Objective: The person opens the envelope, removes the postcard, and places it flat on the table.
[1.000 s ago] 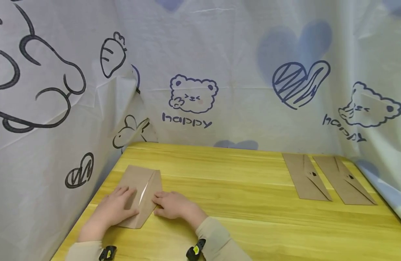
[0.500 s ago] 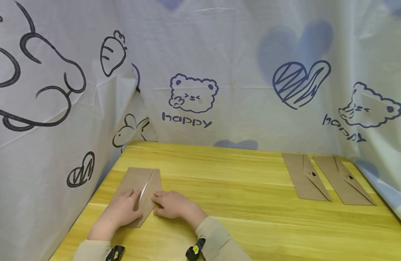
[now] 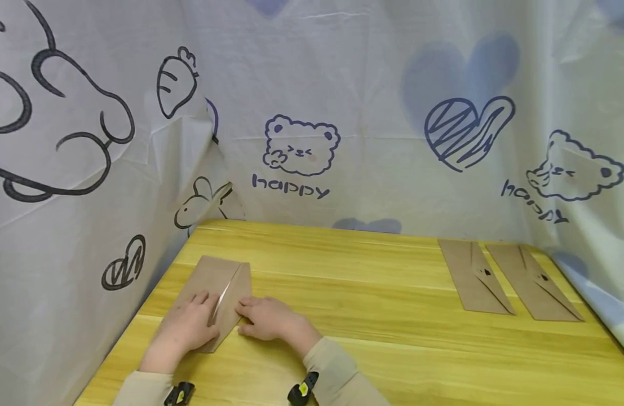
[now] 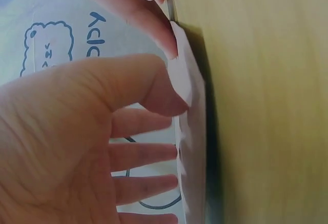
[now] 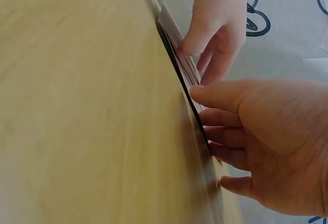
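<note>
A brown kraft paper envelope (image 3: pixel 210 276) lies on the left part of the wooden table, a pale slit showing beside its right-hand flap. My left hand (image 3: pixel 187 327) rests on it from the near side; in the left wrist view, its straight fingers (image 4: pixel 148 152) and thumb come down onto the paper. At the envelope's right edge, my right hand (image 3: pixel 268 318) touches the flap with its fingertips. The right wrist view shows these fingers (image 5: pixel 225 137) extended along the paper's edge, the thumb alongside. The left hand covers part of the envelope's near half.
Two similar brown envelopes, one on the left (image 3: pixel 469 276) and one on the right (image 3: pixel 535 282), lie side by side at the table's far right, each with a small dark mark. A white cloth (image 3: pixel 383 169) with drawings hangs behind and beside the yellow wooden table (image 3: pixel 342 270).
My left hand has slid rightward over the envelope, closer to the slit, mostly in the first half second. The right hand has stayed nearly still at the right edge.
</note>
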The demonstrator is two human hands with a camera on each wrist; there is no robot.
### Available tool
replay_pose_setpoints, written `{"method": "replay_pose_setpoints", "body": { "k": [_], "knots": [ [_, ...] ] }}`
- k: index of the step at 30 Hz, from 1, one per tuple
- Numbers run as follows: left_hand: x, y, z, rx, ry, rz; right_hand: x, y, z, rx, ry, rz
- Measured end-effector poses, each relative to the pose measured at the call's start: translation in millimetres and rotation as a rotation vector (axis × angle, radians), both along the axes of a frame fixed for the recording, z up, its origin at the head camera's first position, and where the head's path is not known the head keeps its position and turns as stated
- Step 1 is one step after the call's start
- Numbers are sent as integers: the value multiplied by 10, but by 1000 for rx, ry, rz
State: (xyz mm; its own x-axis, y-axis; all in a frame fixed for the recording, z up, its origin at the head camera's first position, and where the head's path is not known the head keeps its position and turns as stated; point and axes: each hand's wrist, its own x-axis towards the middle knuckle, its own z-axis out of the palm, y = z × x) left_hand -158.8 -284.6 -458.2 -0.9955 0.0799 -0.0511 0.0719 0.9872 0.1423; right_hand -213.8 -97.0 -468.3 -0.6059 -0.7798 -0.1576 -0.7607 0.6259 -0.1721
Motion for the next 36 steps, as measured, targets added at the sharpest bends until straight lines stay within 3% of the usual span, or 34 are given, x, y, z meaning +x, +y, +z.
{"method": "replay_pose_setpoints", "body": {
  "k": [6, 18, 29, 36],
  "knots": [
    [17, -11, 9, -1, 15, 10, 31, -9, 30, 18, 10, -8],
    [37, -20, 80, -5, 109, -31, 11, -8, -15, 21, 44, -7],
    [75, -86, 136, -24, 151, 3, 4, -8, -25, 21, 55, -9],
    [66, -139, 123, 48, 168, -25, -2, -32, -18, 23, 122, 6]
  ]
}}
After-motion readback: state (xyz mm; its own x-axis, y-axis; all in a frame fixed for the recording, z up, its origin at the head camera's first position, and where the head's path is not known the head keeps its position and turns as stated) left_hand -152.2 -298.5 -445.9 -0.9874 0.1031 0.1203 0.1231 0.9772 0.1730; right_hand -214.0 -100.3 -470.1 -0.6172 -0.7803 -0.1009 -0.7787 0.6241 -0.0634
